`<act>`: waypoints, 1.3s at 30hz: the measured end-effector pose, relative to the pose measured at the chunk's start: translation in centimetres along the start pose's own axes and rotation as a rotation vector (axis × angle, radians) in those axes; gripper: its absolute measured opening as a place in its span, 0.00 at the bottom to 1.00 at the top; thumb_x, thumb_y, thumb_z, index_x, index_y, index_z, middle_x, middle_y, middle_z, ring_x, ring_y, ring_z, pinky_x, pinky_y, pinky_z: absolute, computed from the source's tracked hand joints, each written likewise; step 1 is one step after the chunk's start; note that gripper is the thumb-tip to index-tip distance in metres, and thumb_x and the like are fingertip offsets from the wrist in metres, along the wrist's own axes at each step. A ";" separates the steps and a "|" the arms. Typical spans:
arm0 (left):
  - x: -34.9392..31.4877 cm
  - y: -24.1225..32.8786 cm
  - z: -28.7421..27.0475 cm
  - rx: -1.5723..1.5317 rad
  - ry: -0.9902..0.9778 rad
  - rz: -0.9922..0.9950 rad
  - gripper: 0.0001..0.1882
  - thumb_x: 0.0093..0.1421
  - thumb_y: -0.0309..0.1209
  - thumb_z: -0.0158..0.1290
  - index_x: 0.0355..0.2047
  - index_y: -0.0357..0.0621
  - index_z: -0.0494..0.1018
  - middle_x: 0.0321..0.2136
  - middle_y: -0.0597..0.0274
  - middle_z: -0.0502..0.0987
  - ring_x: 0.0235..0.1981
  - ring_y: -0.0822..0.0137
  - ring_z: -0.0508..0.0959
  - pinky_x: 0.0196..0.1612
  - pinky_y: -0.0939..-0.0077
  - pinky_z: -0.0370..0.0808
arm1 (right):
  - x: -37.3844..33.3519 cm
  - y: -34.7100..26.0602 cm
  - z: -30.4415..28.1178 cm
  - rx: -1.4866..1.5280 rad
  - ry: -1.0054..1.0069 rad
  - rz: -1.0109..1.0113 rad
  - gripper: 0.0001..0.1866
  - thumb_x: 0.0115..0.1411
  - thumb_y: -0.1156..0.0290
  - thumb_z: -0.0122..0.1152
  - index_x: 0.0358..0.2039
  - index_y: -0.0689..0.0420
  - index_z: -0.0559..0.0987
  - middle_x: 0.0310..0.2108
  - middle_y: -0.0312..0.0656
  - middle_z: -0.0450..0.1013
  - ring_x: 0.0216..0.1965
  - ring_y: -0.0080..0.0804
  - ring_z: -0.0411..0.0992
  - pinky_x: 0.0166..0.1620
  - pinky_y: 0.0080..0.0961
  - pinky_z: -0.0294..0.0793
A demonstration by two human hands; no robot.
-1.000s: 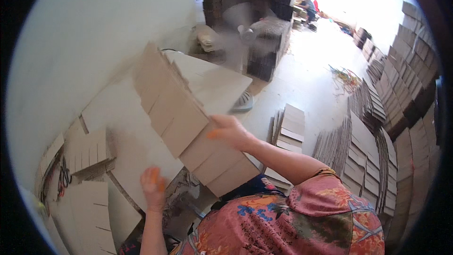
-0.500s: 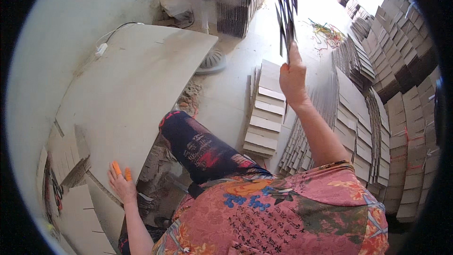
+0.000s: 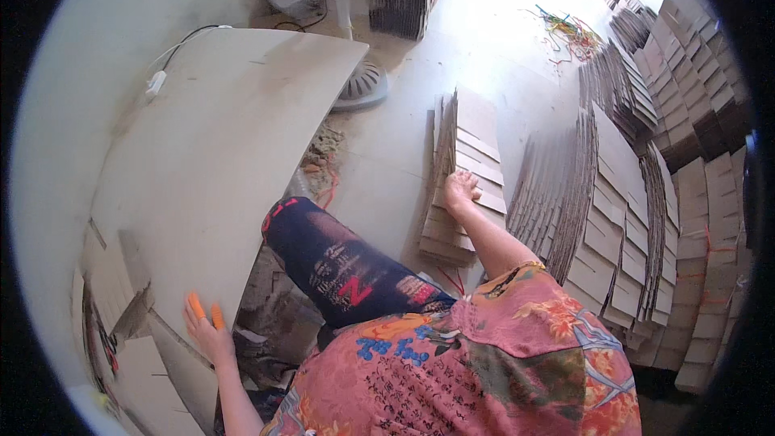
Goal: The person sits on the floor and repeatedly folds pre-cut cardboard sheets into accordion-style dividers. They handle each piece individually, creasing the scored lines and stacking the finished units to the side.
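My left hand [image 3: 210, 334] lies flat near the edge of a pale board tabletop [image 3: 218, 137], fingers outstretched, with orange covers on two fingers. My right hand [image 3: 462, 188] reaches down to a stack of slotted grey cardboard pieces [image 3: 478, 125] on the floor. Its fingers are apart and loosely bent, touching the upper face of the stack. I make out nothing held in it. Beside my left hand, slotted cardboard pieces [image 3: 145, 379] lie at the table's near left, with dark-handled scissors [image 3: 105, 339] among them.
More stacked cardboard [image 3: 601, 202] stands to the right, with tall piles [image 3: 694, 64] behind. A pedestal fan [image 3: 359, 85] stands past the table's far corner. Coloured straps [image 3: 569, 32] lie on the floor. A white plug block [image 3: 156, 83] with a cord sits by the wall.
My right hand has come down from its raised position to the cardboard stack. The dark, thin bundle it held is no longer seen in it. My left hand stays on the table.
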State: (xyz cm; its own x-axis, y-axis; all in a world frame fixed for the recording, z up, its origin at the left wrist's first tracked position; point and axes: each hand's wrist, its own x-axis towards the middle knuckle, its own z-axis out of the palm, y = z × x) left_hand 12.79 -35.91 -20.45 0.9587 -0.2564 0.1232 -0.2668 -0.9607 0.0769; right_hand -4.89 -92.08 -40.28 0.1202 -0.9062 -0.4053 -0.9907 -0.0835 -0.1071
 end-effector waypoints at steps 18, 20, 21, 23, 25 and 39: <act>3.3 -9.9 -1.3 -0.134 0.299 0.019 0.26 0.56 0.30 0.56 0.55 0.35 0.66 0.58 0.48 0.64 0.59 0.45 0.63 0.60 0.55 0.62 | -8.1 -8.4 -1.9 0.571 0.077 -1.008 0.22 0.58 0.73 0.61 0.53 0.66 0.72 0.49 0.58 0.73 0.51 0.48 0.73 0.55 0.35 0.70; 6.5 -11.5 -3.4 0.002 0.350 -0.039 0.29 0.55 0.28 0.57 0.57 0.35 0.63 0.60 0.48 0.62 0.60 0.45 0.61 0.60 0.55 0.62 | -17.9 -12.6 -8.0 0.686 0.118 -1.213 0.18 0.59 0.78 0.59 0.51 0.64 0.74 0.47 0.56 0.74 0.50 0.45 0.74 0.52 0.33 0.71; 7.8 -12.5 -4.1 0.070 0.309 -0.072 0.30 0.56 0.29 0.57 0.58 0.36 0.62 0.61 0.48 0.60 0.61 0.45 0.59 0.60 0.54 0.61 | -22.1 -14.2 -10.2 0.715 0.139 -1.350 0.17 0.58 0.80 0.59 0.49 0.63 0.75 0.46 0.54 0.75 0.48 0.44 0.75 0.50 0.31 0.73; 9.8 -14.7 -4.9 0.203 0.300 -0.042 0.31 0.56 0.29 0.57 0.59 0.37 0.62 0.61 0.49 0.61 0.61 0.46 0.60 0.59 0.54 0.62 | -28.9 -16.4 -13.1 0.791 0.014 -1.587 0.15 0.57 0.82 0.59 0.46 0.62 0.77 0.42 0.52 0.77 0.43 0.42 0.77 0.45 0.28 0.75; 11.5 -16.9 -4.2 0.323 0.360 0.090 0.31 0.55 0.30 0.57 0.59 0.40 0.62 0.56 0.48 0.67 0.58 0.47 0.66 0.57 0.57 0.66 | -33.5 -18.3 -13.3 0.813 -0.207 -1.777 0.13 0.56 0.82 0.59 0.44 0.63 0.78 0.38 0.50 0.78 0.38 0.40 0.78 0.40 0.27 0.76; 14.1 -17.6 -7.5 -0.557 0.256 -0.050 0.15 0.57 0.29 0.58 0.44 0.38 0.78 0.41 0.49 0.80 0.41 0.59 0.80 0.45 0.71 0.74 | -38.4 -24.6 -3.7 0.828 -1.152 -1.261 0.12 0.63 0.68 0.57 0.40 0.64 0.79 0.28 0.42 0.78 0.29 0.25 0.76 0.32 0.23 0.75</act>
State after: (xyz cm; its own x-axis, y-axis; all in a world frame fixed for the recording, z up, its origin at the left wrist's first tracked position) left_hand 30.23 -21.81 -12.63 0.9358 -0.1120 0.3344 -0.2994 -0.7533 0.5855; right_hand 14.62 -56.78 -18.78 0.9736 0.2246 -0.0406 -0.0702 0.1254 -0.9896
